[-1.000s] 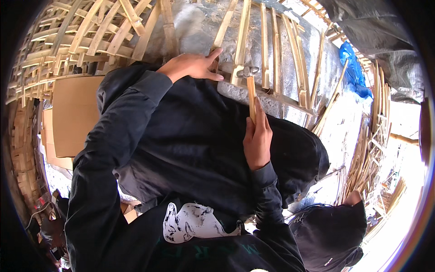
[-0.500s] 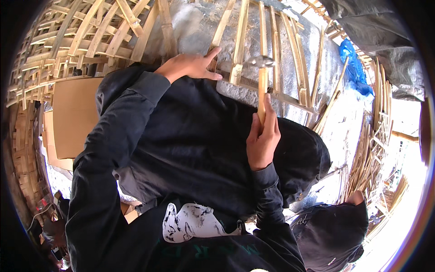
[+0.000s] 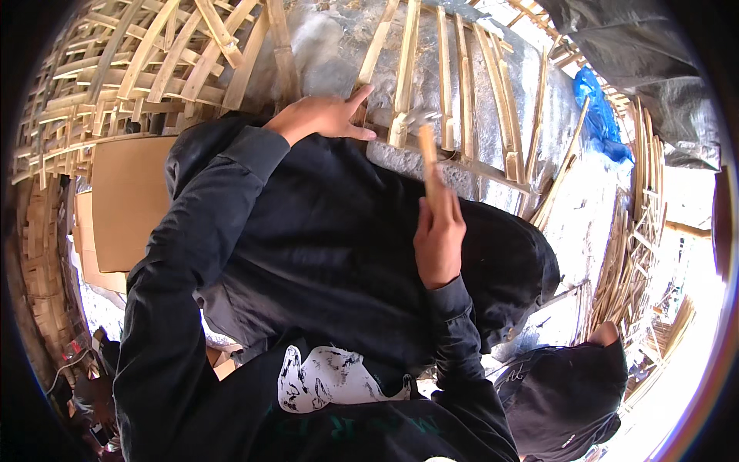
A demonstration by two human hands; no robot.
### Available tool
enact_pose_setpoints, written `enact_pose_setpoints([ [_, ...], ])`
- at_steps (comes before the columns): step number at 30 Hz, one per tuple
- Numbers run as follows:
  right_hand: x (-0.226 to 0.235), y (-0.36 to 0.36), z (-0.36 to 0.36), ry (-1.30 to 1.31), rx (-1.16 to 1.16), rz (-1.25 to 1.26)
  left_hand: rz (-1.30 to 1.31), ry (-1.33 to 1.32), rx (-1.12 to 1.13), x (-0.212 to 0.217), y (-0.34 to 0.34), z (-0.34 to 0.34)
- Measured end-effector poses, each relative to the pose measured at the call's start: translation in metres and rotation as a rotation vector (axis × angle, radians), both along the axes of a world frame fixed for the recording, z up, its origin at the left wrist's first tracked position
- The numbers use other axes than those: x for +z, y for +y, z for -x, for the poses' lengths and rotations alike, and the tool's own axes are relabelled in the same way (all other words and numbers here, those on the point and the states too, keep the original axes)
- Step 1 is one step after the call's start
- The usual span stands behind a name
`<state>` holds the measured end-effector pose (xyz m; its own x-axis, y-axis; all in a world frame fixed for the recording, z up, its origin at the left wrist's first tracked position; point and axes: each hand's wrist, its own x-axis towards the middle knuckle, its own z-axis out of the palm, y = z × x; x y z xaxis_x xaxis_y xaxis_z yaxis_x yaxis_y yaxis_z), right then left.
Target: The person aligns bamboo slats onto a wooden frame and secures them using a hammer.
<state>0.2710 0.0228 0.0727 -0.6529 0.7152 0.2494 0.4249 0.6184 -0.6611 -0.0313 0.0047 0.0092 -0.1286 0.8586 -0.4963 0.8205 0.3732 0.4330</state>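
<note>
My right hand [image 3: 440, 240] is closed round the light wooden handle of a hammer [image 3: 429, 154]. The metal hammer head is smeared by motion, over the lower ends of the bamboo strips. To the left, my left hand [image 3: 327, 117] rests at the lower end of a bamboo strip [image 3: 377, 50], its thumb and forefinger spread apart. Its other fingers are mostly hidden. Next to it stands another bamboo strip [image 3: 406, 73], its foot close to the hammer head. These strips meet a crosswise wooden piece [image 3: 493, 171] above a rough grey block [image 3: 400, 158].
Woven bamboo lattice [image 3: 146, 61] fills the upper left, above a cardboard box [image 3: 131, 204]. My legs in black trousers [image 3: 323, 231] lie below the work. A blue plastic sheet [image 3: 596, 115] and bundled bamboo strips [image 3: 616, 269] are at right. Dark cloth [image 3: 570, 393] lies lower right.
The hammer has swung, its head shifting left and slightly down. My right hand has moved a little left with it. My left hand stays in nearly the same place.
</note>
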Motion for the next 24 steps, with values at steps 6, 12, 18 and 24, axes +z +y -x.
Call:
enact_pose_setpoints([
  [6, 0.01, -0.005, 0.006, 0.118, 0.017, -0.026, -0.097, 0.042, -0.005, -0.013, -0.008, 0.006],
  [12, 0.002, 0.002, 0.001, -0.009, 0.031, 0.078, -0.059, 0.033, -0.006, -0.014, -0.003, 0.006],
  [18, 0.022, 0.012, 0.0, 0.102, -0.001, 0.099, -0.023, 0.004, -0.011, -0.002, 0.0, 0.002],
  [24, 0.005, 0.02, -0.009, -0.11, 0.107, 0.078, -0.03, 0.056, -0.024, -0.009, -0.002, 0.004],
])
